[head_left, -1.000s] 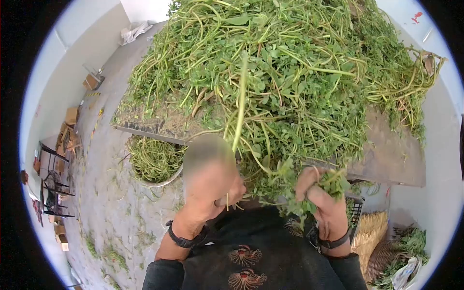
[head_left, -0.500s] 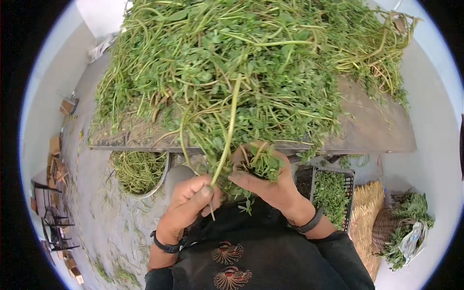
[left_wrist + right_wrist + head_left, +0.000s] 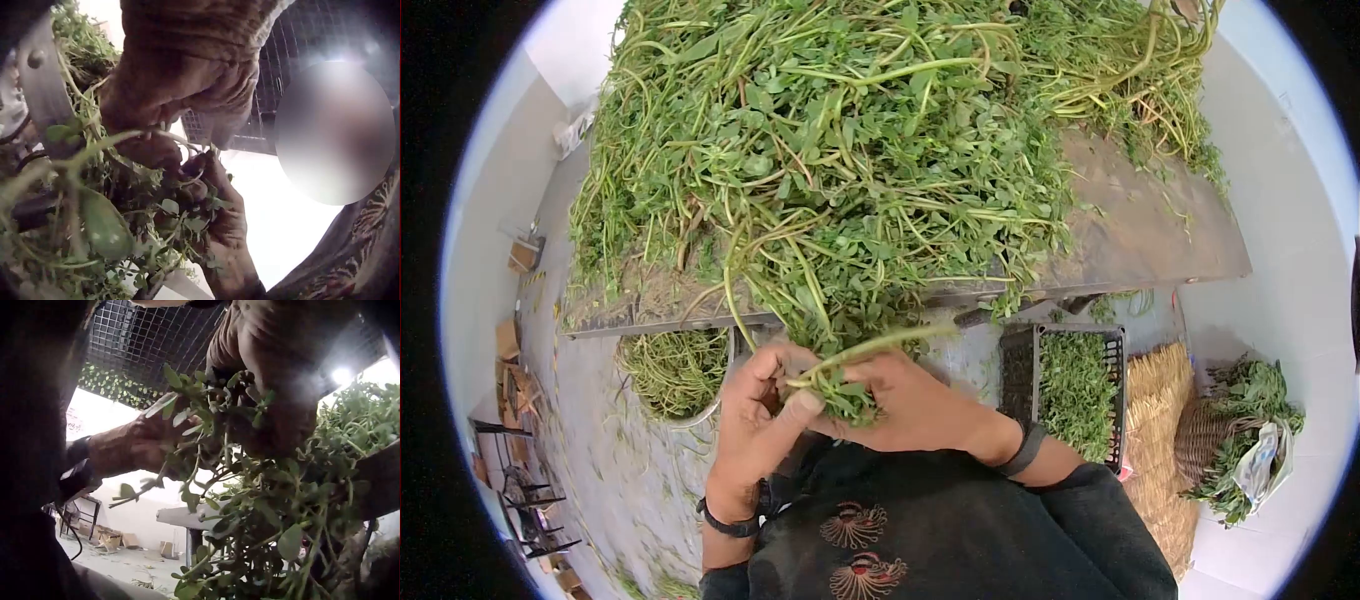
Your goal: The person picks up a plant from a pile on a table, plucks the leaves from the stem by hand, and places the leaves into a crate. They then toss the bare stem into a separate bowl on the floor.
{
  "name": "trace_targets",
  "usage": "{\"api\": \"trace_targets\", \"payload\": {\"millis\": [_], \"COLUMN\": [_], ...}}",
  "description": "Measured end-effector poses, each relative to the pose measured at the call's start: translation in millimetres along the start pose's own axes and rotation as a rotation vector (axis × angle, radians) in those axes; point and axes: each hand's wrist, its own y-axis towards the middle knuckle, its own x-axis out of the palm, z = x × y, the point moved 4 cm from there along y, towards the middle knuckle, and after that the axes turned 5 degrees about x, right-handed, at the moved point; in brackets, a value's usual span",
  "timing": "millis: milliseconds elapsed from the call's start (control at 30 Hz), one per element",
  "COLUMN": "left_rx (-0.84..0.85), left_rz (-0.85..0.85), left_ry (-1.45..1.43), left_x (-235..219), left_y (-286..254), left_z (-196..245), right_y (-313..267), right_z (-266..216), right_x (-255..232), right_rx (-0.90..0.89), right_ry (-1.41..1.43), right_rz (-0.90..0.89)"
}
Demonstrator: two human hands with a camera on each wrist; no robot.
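In the head view both hands meet in front of the table's near edge, over a dark apron. My left hand (image 3: pixel 750 415) pinches a pale green stem (image 3: pixel 880 345) between thumb and fingers. Close against it, my right hand (image 3: pixel 915 400) grips a small bunch of leafy greens (image 3: pixel 845 395), some of whose leaves stick out between the two hands. Small oval leaves (image 3: pixel 290 544) on thin stalks hang below the right hand in the right wrist view. Behind the hands, a large tangled heap of the same greens (image 3: pixel 830 150) covers most of the table (image 3: pixel 1145 220).
Below the table on the left stands a round basin (image 3: pixel 728 365) full of long stems. At right are a black crate (image 3: pixel 1118 370) of leafy tips, a straw bundle (image 3: pixel 1160 430) and a wicker basket (image 3: pixel 1197 440). Plant scraps lie on the floor (image 3: pixel 635 470).
The right hand has come leftward to the left hand with its leafy bunch. The long stem, upright earlier, now slants to the right. The head view has shifted to the right.
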Motion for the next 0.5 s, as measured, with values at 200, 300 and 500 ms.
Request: {"api": "trace_targets", "payload": {"millis": [200,300,500], "left_rx": [-0.039,-0.059,0.182], "left_rz": [0.133,0.185,0.345], "left_ry": [0.037,-0.071,-0.328], "left_x": [-9.4,-11.4,-3.5], "left_y": [-7.4,-14.4,-19.6], "left_z": [-13.1,-21.2,-26.1], "right_y": [-11.6,-19.7,-35.8], "right_z": [3.5,24.5,17.4], "right_x": [-5.2,3.7,-26.1], "right_rx": [0.024,0.059,-0.002], "right_ry": [-0.109,-0.001,0.391], "right_rz": [0.044,-0.037,0.085]}}
